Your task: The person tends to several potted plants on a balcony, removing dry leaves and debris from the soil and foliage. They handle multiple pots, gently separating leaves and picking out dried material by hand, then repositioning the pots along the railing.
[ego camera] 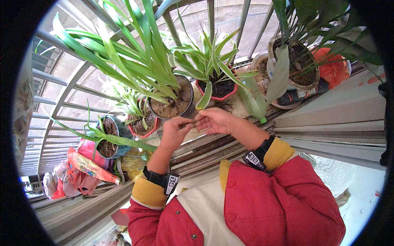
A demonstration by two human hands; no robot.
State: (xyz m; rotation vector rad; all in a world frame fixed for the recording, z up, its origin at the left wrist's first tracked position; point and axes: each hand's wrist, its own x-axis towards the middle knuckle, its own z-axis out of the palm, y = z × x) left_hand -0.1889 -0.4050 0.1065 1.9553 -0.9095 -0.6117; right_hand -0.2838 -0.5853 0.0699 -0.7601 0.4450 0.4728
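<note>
Over the sill, my left hand [175,132] has its thumb and fingers pinched together on a thin dark scrap [191,121], too small to name. My right hand [215,121] meets it fingertip to fingertip, palm partly turned up and fingers curled; whether it grips the scrap too is unclear. Just above my right hand hangs the yellowed tip of a variegated spider plant leaf [205,97]. That plant grows in a red octagonal pot [222,96] of dark soil. Beyond my left hand stands a dark round pot [190,106] with a tall strap-leaved plant [147,67].
A smaller red pot [144,130] and a teal pot with an aloe-like plant [118,140] stand left. Plastic bags [81,178] lie lower left. A green plastic bottle [254,100] and a large planter [307,80] are right. Metal railing [211,21] and window tracks [203,150] border the sill.
</note>
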